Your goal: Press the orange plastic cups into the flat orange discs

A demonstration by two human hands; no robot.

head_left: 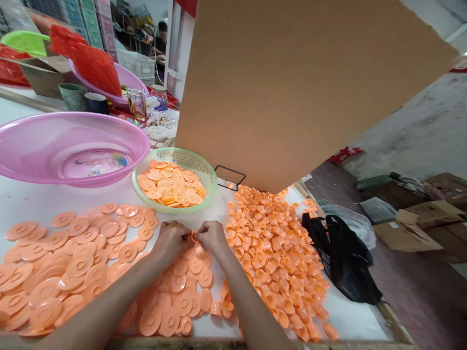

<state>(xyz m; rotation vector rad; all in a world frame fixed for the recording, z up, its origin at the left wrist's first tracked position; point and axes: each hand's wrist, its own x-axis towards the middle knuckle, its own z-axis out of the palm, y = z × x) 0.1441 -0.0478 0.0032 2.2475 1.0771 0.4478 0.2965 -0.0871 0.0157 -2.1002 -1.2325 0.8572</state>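
Observation:
My left hand (172, 239) and my right hand (211, 235) meet over the middle of the table, fingers closed around a small orange plastic piece (193, 236). Most of that piece is hidden by the fingers, so its full shape does not show. Below and left of my hands spread many flat orange discs (80, 265), each with a raised ring at its centre. To the right lies a heap of small orange cups (273, 257). Just beyond my hands stands a pale green perforated basket (209, 187) with more orange discs in it.
A large pink basin (138, 163) stands at the back left. A big cardboard sheet (292, 87) rises behind the cups. At the right edge lies a black bag (346, 262); cardboard boxes (408, 231) sit on the floor. Another person (160, 43) is in the far background.

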